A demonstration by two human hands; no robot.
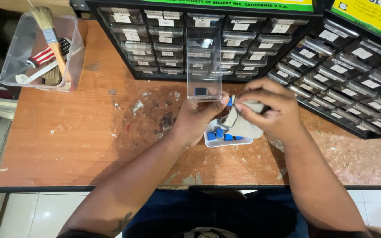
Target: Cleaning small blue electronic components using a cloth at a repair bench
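— While the left hand (198, 118) is over the wooden workbench (89, 141), what is it doing?
— It pinches a small blue component (229, 102) between thumb and fingertips, just in front of the pulled-out clear drawer (203, 66).

— And the right hand (267, 108)?
— Closed on a grey cloth (242, 124), pressing it against that blue component. The cloth hangs down over the white tray (211, 142).

— Contents of the tray?
— Several more small blue components (219, 133), partly hidden by the cloth. The tray sits on the bench directly beneath both hands.

— The drawer?
— Transparent, projecting from the black parts cabinet (199, 39); one dark blue piece (200, 91) lies at its front end.

— Anything else noted?
— A second drawer cabinet (353, 75) stands angled at right. At far left, a clear plastic tub (73, 53) holds a paintbrush (51, 35) and other brushes. The bench surface is stained and flaked near the middle.
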